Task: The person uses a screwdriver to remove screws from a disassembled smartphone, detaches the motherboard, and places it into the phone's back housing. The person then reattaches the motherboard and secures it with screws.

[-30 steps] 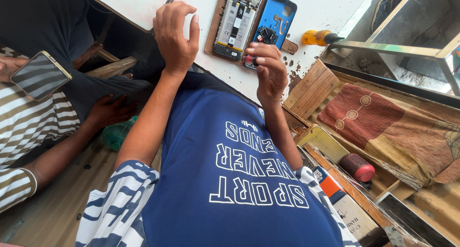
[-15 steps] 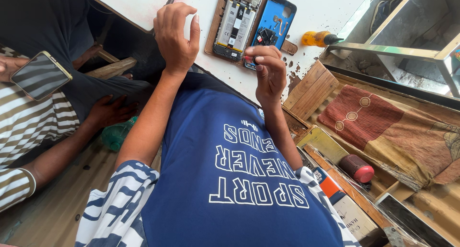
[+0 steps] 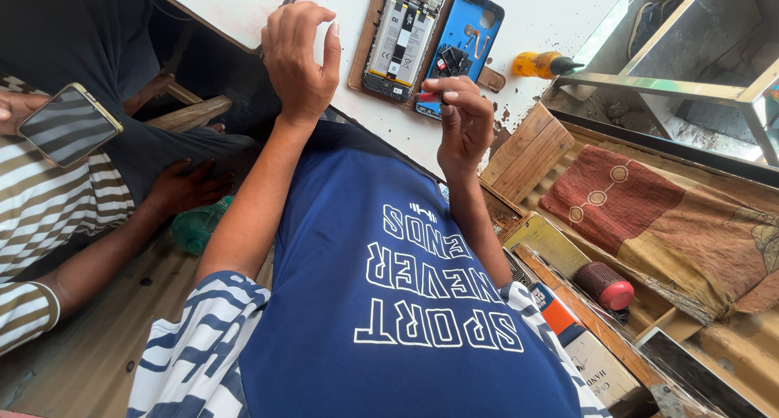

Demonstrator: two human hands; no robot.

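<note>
Small red item (image 3: 431,98) mostly hidden in right hand (image 3: 464,126) fingertips.

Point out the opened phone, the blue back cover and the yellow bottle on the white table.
opened phone (image 3: 403,38): head view, on its exposed battery.
blue back cover (image 3: 466,40): head view, on the bare blue inner face, above the small parts lying in it.
yellow bottle (image 3: 540,63): head view, on its yellow body, left of the dark nozzle.

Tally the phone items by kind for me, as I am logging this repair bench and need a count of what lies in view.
Opened phones with the back off, on the wooden board: 1
Blue phone back covers, beside it: 1
Whole phones, held by a neighbouring person: 1
Yellow-handled screwdrivers: 1
Total: 4
The right hand pinches a small red-tipped thing over the blue cover; the left hand is raised, empty.
</note>
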